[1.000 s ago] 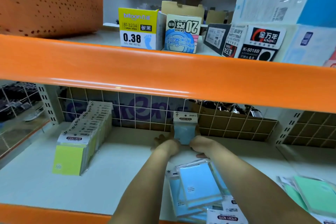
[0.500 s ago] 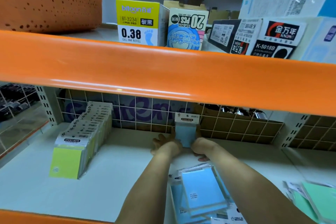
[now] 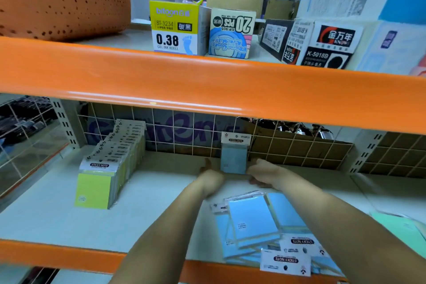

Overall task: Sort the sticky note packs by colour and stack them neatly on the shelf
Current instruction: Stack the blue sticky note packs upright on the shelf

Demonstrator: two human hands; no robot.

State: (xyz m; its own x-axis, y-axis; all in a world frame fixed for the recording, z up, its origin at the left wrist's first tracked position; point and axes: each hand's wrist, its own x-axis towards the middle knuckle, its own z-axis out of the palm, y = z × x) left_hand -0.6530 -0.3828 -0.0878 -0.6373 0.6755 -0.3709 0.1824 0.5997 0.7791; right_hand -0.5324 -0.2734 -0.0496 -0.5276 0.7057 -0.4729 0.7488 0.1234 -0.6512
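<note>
Head view: 1 blue sticky note pack (image 3: 234, 159) stands upright against the wire grid at the back of the shelf (image 3: 161, 191), left hand (image 3: 211, 176) and right hand (image 3: 262, 173) flanking its base; can't tell if they're gripping or just touching. Looks light, slick wrapper, so I'd pinch the side edges.

One upright pack (image 3: 234, 157) stands at the shelf's (image 3: 149, 210) back, against the wire grid (image 3: 184, 136). A row of packs (image 3: 110, 168) stands left; loose packs (image 3: 260, 226) lie in front.
</note>
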